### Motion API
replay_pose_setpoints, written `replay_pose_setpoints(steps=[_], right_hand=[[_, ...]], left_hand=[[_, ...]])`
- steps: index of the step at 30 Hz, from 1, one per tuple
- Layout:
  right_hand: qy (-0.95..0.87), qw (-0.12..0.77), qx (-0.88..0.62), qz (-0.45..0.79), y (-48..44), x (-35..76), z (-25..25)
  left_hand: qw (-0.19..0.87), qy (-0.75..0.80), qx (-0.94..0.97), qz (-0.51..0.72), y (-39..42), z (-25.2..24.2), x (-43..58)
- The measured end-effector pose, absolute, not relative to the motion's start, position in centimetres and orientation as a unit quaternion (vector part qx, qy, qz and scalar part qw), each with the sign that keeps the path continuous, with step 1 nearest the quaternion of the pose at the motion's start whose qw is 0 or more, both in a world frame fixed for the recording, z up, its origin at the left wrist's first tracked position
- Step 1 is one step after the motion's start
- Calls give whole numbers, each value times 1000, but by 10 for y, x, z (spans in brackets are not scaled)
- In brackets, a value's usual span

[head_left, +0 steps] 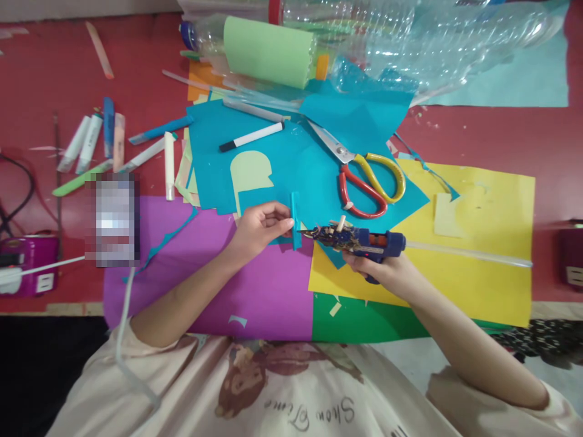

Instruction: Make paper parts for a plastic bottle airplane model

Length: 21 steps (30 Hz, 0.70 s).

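Observation:
Pinched in the fingers of my left hand [264, 226] is a narrow folded strip of blue paper [295, 212], held upright over the purple sheet. My right hand [380, 271] grips a dark blue hot glue gun [364, 241] by its handle. Its nozzle points left, and the tip is at or very close to the strip; whether they touch I cannot tell. A clear glue stick [469, 254] sticks out of the gun's back over the yellow sheet [492, 212]. Scissors with red and yellow handles [364, 176] lie partly open on blue paper just beyond my hands.
Clear plastic bottles [387, 36] lie along the back, one wrapped in green paper [268, 51]. Several markers [91, 142] are scattered at left near a blurred phone-like device [116, 221] with a cable. Purple [268, 291] and green sheets [364, 318] cover the near edge.

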State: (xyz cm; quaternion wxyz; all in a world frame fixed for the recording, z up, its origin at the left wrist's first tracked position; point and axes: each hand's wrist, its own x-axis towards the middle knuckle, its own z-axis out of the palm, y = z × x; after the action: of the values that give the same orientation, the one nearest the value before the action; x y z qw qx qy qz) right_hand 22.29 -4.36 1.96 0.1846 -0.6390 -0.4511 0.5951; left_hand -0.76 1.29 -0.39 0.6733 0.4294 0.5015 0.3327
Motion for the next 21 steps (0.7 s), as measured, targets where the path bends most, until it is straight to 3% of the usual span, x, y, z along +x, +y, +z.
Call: replay_pose_setpoints(steps=[21], right_hand=[[-450,184,-626,609,-52,223,15]], left_hand=[[669,522,391,356,17,-5,-8]])
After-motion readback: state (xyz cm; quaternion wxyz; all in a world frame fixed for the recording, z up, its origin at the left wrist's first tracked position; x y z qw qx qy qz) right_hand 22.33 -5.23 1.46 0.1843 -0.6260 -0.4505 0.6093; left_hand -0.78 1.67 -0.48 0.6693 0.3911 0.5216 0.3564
